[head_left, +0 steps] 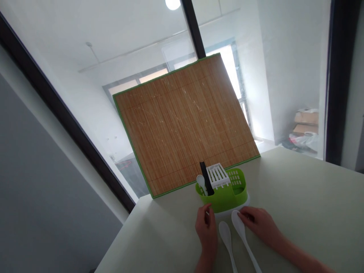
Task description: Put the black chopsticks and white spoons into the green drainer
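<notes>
A green utensil caddy with a white base stands on the table. Inside it are a white spoon, black chopsticks and a white slotted rack. My right hand pinches the bowl of a long white spoon, whose handle runs toward me. A second white spoon lies between my hands, touched by neither. Close to the caddy's front left is my left hand, its fingers curled together; what they hold, if anything, is hidden.
Behind the caddy, a bamboo mat with green edging leans on a glass partition. The pale table extends to both sides. Beyond the glass, cardboard boxes are piled at the right.
</notes>
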Demonstrator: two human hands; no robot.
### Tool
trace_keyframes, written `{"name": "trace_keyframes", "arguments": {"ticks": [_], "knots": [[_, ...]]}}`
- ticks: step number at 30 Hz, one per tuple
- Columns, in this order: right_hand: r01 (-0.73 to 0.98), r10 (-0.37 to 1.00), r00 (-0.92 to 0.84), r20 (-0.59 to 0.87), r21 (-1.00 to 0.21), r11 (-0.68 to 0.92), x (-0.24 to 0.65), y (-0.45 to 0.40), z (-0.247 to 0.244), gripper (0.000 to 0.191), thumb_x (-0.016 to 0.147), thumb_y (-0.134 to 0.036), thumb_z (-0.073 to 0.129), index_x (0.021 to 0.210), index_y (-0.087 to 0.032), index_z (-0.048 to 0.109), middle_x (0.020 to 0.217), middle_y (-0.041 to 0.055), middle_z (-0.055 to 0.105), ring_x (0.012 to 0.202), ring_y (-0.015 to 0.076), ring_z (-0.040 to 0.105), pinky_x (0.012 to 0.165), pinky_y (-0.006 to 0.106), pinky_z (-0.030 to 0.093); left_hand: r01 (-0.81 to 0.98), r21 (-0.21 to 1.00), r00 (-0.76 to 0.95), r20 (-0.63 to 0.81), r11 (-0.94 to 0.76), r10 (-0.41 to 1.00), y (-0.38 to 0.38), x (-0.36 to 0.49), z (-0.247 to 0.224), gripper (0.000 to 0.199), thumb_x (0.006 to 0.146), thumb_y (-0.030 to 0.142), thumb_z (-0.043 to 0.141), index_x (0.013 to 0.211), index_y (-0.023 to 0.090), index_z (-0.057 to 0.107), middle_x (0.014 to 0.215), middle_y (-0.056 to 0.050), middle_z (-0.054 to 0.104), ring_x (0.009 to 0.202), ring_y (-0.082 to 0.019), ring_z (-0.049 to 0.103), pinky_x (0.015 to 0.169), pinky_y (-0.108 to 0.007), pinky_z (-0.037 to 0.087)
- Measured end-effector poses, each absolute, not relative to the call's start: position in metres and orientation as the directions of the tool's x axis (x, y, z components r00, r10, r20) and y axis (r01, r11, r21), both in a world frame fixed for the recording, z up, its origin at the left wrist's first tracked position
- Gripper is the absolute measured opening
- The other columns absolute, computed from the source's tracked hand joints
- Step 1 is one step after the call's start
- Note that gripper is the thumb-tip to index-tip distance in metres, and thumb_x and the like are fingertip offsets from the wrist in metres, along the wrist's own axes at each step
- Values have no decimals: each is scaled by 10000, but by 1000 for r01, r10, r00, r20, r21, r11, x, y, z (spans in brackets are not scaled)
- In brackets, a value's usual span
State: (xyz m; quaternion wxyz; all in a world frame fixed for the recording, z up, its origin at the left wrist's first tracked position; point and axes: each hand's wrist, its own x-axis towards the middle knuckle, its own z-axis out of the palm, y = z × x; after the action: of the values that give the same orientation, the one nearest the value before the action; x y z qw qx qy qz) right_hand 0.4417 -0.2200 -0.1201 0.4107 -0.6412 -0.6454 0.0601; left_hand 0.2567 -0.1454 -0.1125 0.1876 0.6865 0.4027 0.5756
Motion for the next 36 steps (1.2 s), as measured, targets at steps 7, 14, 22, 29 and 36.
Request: {"name": "trace_keyframes", "arguments": {"ticks": [7, 14, 22, 29, 36], "knots": [[764, 572, 168, 803, -472, 440, 446, -235, -90, 154, 920, -276, 515, 896, -198, 645, 723, 13, 642, 622, 135, 572, 583, 252, 440, 345, 491, 249, 774, -800, 582, -175, 267, -103, 181, 881, 198, 512, 1002, 206, 645, 748, -17, 613, 588, -99, 544, 547, -202, 456], [817, 419, 20, 908, -256, 516, 445, -245, -89, 161, 875, -158, 565, 1015, -202, 632, 770, 20, 660, 692, 145, 603, 653, 269, 470, 335, 295, 323, 856, -895, 403, -195, 275, -93, 248, 838, 141, 569, 1071, 212, 617, 698, -15, 635, 563, -117, 568, 531, -224, 478], [819, 398, -33, 917, -203, 537, 444, -252, -86, 164, 859, -127, 589, 1006, -200, 602, 763, 26, 649, 701, 154, 584, 653, 279, 458, 534, -116, 437, 886, -838, 156, -213, 279, -55, 178, 812, 126, 618, 981, 178, 637, 759, -44, 700, 642, -147, 639, 599, -273, 471], [771, 397, 28, 918, -272, 576, 447, -256, -78, 174, 836, -77, 569, 957, -199, 594, 746, 18, 635, 701, 143, 586, 655, 263, 451, 596, -94, 327, 935, -797, 135, -200, 255, -11, 188, 797, 136, 656, 977, 191, 645, 779, -26, 700, 667, -121, 627, 662, -242, 464], [767, 427, -15, 904, -263, 585, 444, -254, -82, 174, 826, -73, 569, 944, -201, 580, 731, 19, 613, 659, 146, 544, 611, 274, 410, 750, -72, 84, 996, -658, -14, -122, 230, 55, 131, 810, 242, 658, 925, 189, 691, 730, -35, 690, 633, -123, 606, 631, -229, 446]]}}
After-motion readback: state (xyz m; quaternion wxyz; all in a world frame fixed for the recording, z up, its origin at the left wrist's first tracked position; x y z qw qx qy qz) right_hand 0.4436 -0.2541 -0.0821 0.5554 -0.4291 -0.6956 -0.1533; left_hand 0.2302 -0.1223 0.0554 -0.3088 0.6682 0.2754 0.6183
